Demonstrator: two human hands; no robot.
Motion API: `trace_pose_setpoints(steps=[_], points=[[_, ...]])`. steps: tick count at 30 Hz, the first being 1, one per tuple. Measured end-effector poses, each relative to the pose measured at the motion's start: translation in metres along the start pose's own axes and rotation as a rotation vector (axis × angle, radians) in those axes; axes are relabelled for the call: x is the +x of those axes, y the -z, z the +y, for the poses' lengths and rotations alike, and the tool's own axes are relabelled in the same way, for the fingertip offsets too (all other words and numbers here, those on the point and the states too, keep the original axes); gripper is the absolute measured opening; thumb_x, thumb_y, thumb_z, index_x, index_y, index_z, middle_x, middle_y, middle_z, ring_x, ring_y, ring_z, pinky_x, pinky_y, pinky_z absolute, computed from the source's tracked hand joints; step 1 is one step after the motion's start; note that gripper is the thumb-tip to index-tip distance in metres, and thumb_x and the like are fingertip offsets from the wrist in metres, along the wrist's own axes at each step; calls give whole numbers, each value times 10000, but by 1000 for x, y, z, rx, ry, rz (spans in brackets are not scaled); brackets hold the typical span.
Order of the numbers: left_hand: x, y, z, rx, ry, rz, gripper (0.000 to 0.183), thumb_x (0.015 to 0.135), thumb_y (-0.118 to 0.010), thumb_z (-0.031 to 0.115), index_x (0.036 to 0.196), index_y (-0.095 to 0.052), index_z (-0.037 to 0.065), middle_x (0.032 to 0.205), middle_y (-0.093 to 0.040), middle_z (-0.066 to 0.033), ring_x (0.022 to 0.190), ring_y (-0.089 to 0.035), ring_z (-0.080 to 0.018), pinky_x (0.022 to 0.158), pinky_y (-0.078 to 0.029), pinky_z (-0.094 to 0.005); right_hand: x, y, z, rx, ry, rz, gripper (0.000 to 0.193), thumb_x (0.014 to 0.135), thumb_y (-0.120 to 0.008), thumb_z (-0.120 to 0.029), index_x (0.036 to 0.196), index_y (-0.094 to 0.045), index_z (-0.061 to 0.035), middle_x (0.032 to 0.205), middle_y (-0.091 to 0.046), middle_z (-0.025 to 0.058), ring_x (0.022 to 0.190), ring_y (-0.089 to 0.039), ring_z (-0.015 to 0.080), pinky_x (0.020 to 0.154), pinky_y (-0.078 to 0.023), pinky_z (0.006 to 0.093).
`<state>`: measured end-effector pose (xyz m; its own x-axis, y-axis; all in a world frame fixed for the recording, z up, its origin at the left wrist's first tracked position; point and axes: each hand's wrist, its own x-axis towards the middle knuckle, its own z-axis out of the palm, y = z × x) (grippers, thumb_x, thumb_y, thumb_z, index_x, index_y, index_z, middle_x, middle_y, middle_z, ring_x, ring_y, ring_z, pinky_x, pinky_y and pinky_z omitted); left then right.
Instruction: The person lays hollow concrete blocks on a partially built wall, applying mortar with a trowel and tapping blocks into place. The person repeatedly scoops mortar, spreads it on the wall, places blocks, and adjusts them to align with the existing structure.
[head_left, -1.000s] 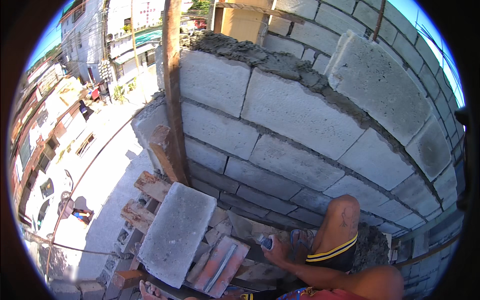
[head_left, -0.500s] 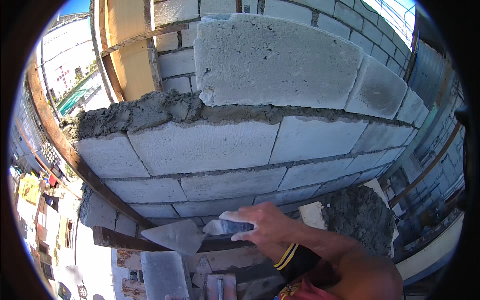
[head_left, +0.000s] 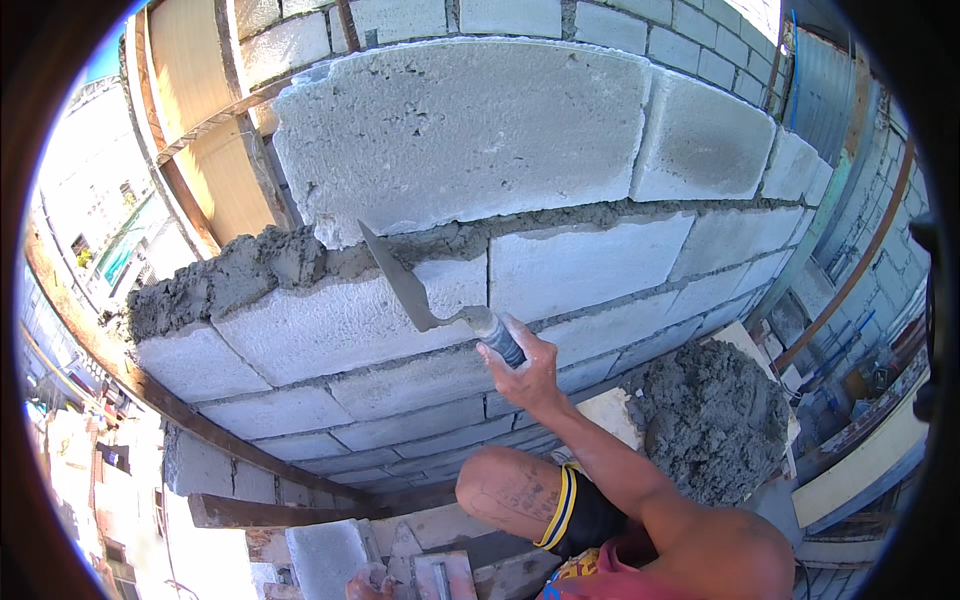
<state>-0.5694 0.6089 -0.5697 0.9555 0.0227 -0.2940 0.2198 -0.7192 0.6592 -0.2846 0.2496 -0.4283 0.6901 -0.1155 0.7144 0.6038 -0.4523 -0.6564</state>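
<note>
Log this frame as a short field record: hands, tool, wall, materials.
right hand: right hand grips the handle of a trowel
left hand: not in view
trowel: blade tip up and to the left, at the mortar joint under the top concrete block
wall: concrete block wall, several courses, top course partly laid
wet mortar: mortar bed heaped on the course left of the top block
supply: mortar pile on a board at right
below: spare block by the knee

My arm is bare, no sleeve or glove; I wear black shorts (head_left: 585, 520) (yellow-striped hem) and a red shirt (head_left: 610, 580).
</note>
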Motion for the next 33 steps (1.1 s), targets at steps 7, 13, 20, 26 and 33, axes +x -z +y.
trace_pose_setpoints(steps=[7,13,20,26,33], points=[[-22,-9,6,226,17,-137,385,887,-616,341,1165,-617,76,1139,-630,-219,1107,-570,-399,922,-461,-467,2,144,56,-247,-16,218,406,782,-765,-108,1124,-619,56,818,-680,167,704,-649,154,640,-517,299],[-30,6,50,9,-86,-73,257,878,-623,206,1086,-639,57,1053,-659,-200,979,-624,-371,860,-495,-429,-72,379,79,-886,70,283,402,785,-739,-122,1127,-611,46,852,-684,189,722,-681,269,694,-530,354],[-15,2,85,-267,86,-103,225,851,-664,97,1065,-624,43,900,-691,-134,837,-645,-235,751,-515,-364,-306,337,95,69,-1362,917,242,867,-619,-318,829,-549,-90,589,-488,24,422,-436,171,370,-333,345],[-18,-12,36,-5,294,58,240,807,-752,180,967,-627,52,816,-691,-79,775,-639,-184,718,-526,-343,-295,412,167,114,-1976,678,168,871,-555,-246,847,-542,-80,591,-494,36,432,-440,202,371,-301,373],[54,-72,63,-617,609,-5,276,938,-594,289,1000,-615,20,844,-685,-95,703,-651,-191,675,-535,-347,-181,369,127,-1373,-1511,-806,585,812,-642,-362,1323,-524,-103,1235,-550,253,1147,-581,375,979,-419,557]])
